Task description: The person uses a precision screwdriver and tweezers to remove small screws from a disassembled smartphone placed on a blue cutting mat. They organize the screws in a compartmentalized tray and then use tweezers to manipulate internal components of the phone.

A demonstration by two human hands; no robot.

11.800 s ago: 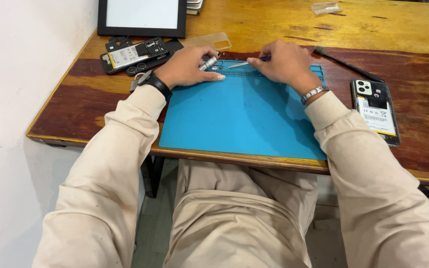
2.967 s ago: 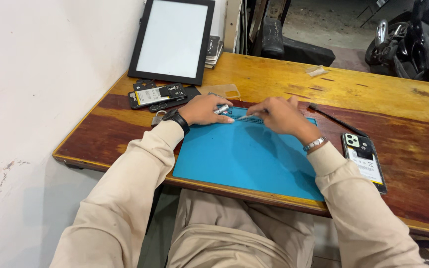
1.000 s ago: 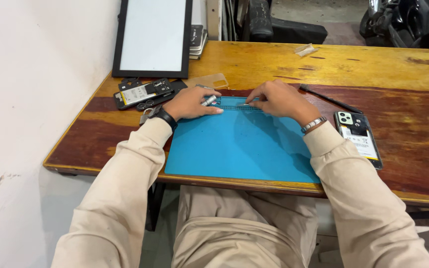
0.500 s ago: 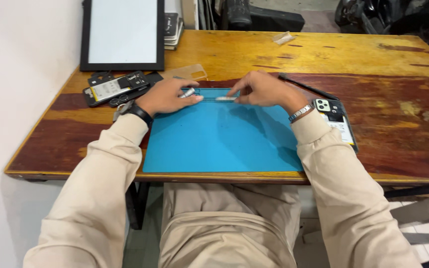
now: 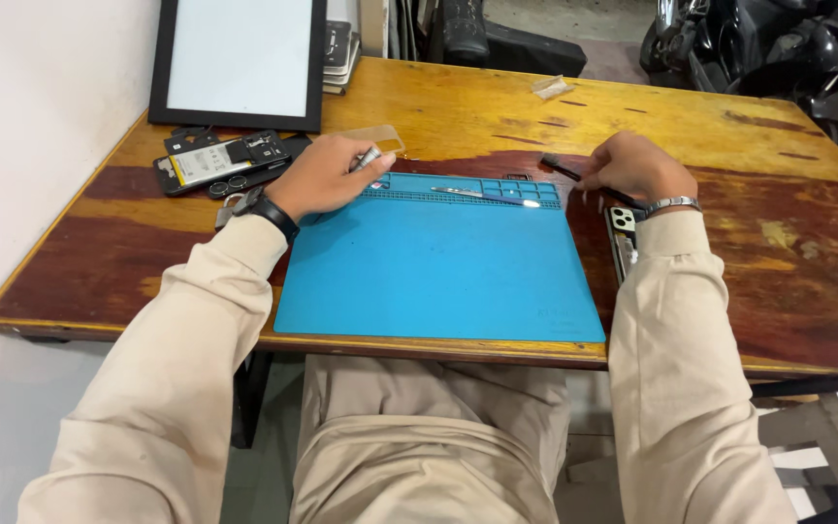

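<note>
2 hands | left pinching small silver part | right seemingly gripping black tool

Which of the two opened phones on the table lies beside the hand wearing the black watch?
The opened black phone near the left hand, below the framed white panel.

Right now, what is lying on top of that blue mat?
On the blue mat, metal tweezers lie in the tray strip along its far edge. The left hand rests on the far left corner, gripping a small silvery piece; whatever lies under that hand is covered.
</note>
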